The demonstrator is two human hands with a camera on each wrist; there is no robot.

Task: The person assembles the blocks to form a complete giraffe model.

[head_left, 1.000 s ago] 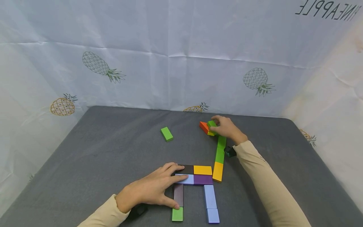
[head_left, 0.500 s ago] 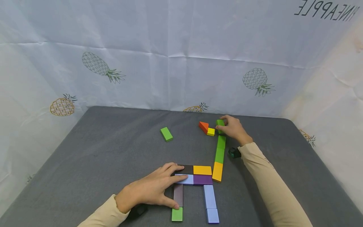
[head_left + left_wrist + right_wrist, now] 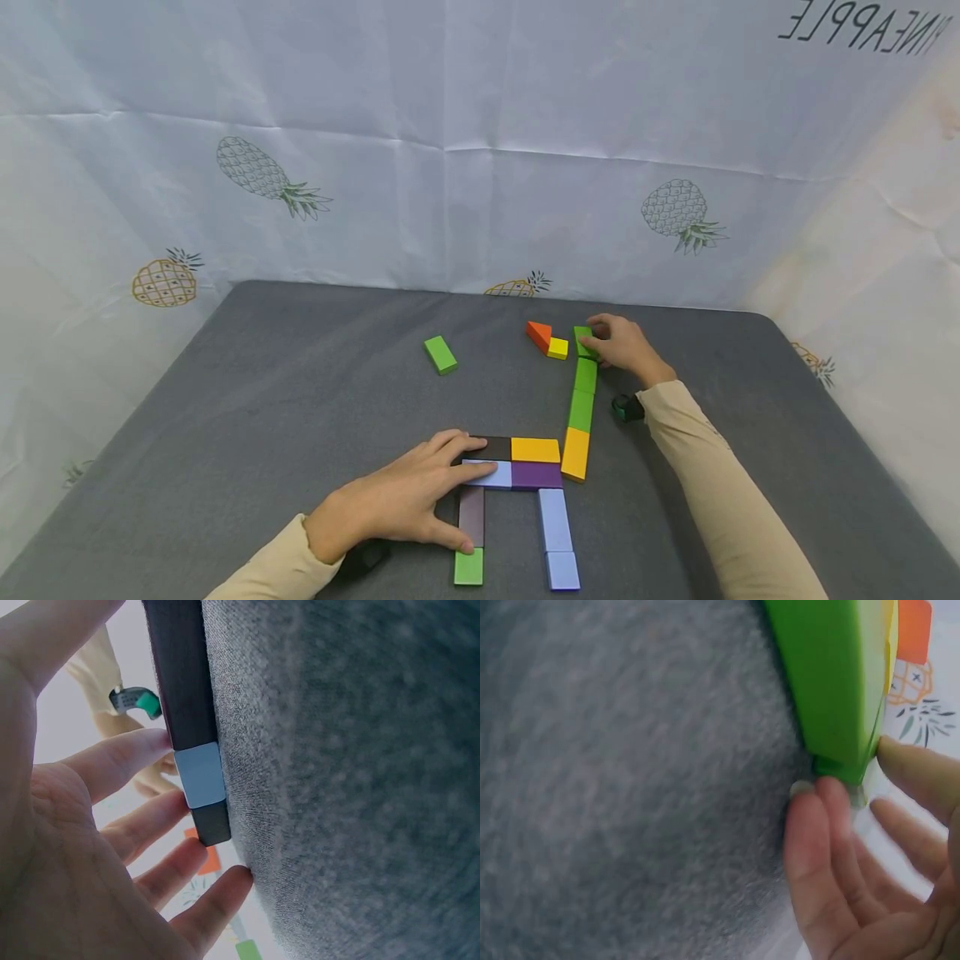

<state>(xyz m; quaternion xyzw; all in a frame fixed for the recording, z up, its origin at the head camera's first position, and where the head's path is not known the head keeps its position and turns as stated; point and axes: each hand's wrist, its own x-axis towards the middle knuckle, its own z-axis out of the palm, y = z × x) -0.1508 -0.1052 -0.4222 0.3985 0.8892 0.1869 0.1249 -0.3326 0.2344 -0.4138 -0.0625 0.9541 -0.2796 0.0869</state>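
Observation:
My right hand (image 3: 624,346) pinches a green block (image 3: 582,341) at the far end of a line. Below it, this line has two more green blocks (image 3: 582,408) and a yellow block (image 3: 575,454). In the right wrist view, thumb and fingers close around the line's far end, past a large green face (image 3: 825,682). My left hand (image 3: 405,492) lies spread over the left of a block figure. Its fingertips touch the black block (image 3: 495,448) and light blue block (image 3: 480,475), its thumb the seam between the brown block (image 3: 472,517) and a green block (image 3: 469,568).
An orange triangular block (image 3: 538,336) and a small yellow block (image 3: 557,348) lie left of the line's far end. Farther left is a loose green block (image 3: 441,355). A purple block (image 3: 536,475) and two light blue blocks (image 3: 556,521) continue the figure. Behind the grey table hangs a pineapple-print curtain (image 3: 450,208).
The right hand has carried the green block rightward from above the small yellow block, then brought it down toward me to the line's far end. The left hand has stayed still.

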